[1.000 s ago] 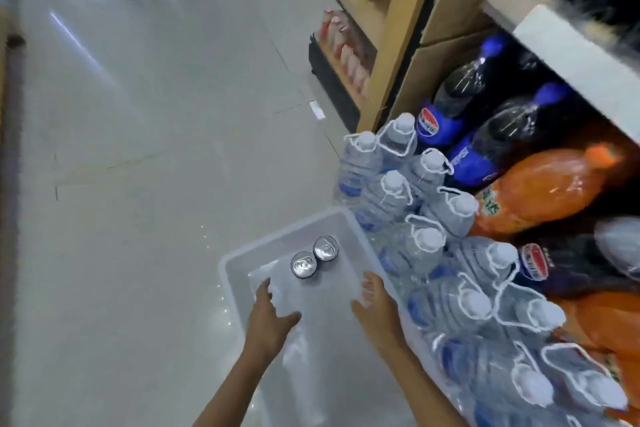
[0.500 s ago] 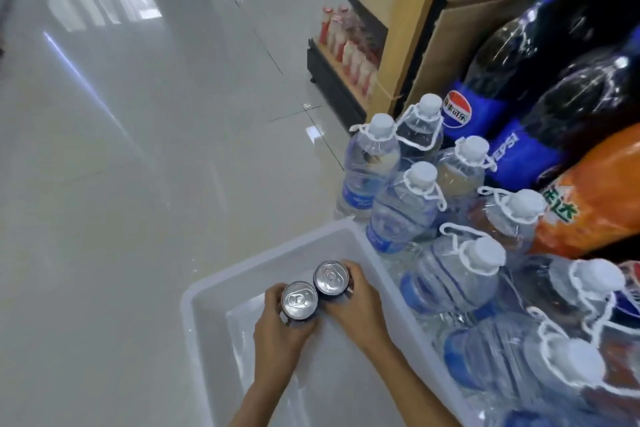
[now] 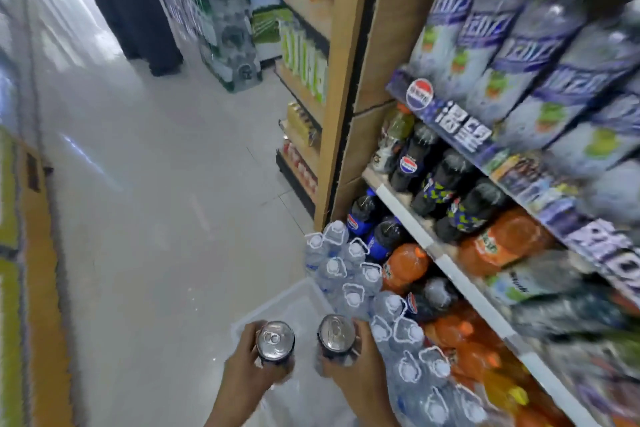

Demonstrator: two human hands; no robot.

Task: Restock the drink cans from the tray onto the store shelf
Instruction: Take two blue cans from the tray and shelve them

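Each of my hands holds one dark drink can with a silver top, both lifted above the tray. My left hand (image 3: pixel 247 369) grips the left can (image 3: pixel 275 340). My right hand (image 3: pixel 356 369) grips the right can (image 3: pixel 336 332). Below them the white plastic tray (image 3: pixel 277 303) sits on the floor; no cans show in the part of it that I can see. To the right, the store shelf (image 3: pixel 446 262) holds rows of cola and orange soda bottles, with blue boxed packs on the level above.
Packs of water bottles (image 3: pixel 349 274) stand on the floor between the tray and the shelf. A wooden shelf end panel (image 3: pixel 343 107) rises behind them. A person in dark clothing (image 3: pixel 128 7) stands far down the aisle. Yellow-green goods (image 3: pixel 20 253) line the left edge.
Both hands closed on the two cans in the tray and lifted them out. My view has tilted up, showing more of the shelf levels.
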